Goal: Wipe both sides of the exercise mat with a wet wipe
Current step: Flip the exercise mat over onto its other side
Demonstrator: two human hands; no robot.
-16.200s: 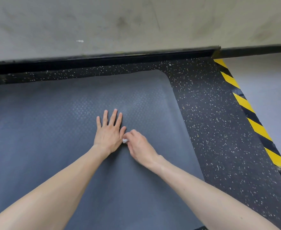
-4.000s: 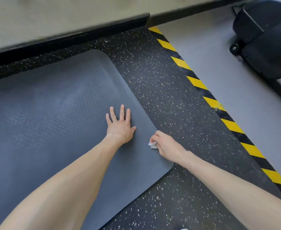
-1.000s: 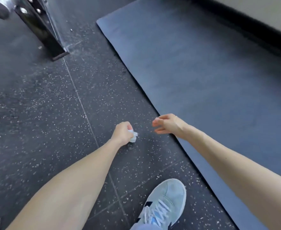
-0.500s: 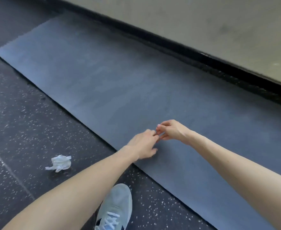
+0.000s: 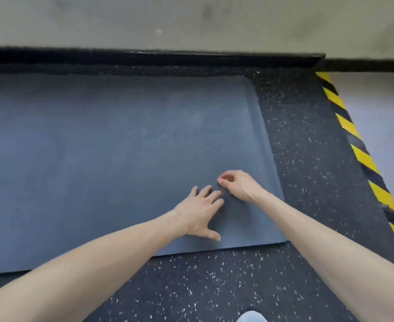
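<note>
- exercise mat (image 5: 112,145) lying flat on speckled floor (image 5: 214,287), filling center to 9 o'clock
- left hand (image 5: 199,211) spread, pressing mat, grasping nothing
- right hand (image 5: 239,185) at 1 o'clock of it, fingers pinching, wipe not visible
- no wipe showing; progress unclear, wiping likely remaining

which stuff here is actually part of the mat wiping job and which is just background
Part of the job:
- exercise mat, flat on the floor
- left hand, spread open on the mat
- right hand, fingers curled above the mat; no wipe visible in it

Just there:
- speckled floor
- yellow and black tape
- wall
- shoe tip
</note>
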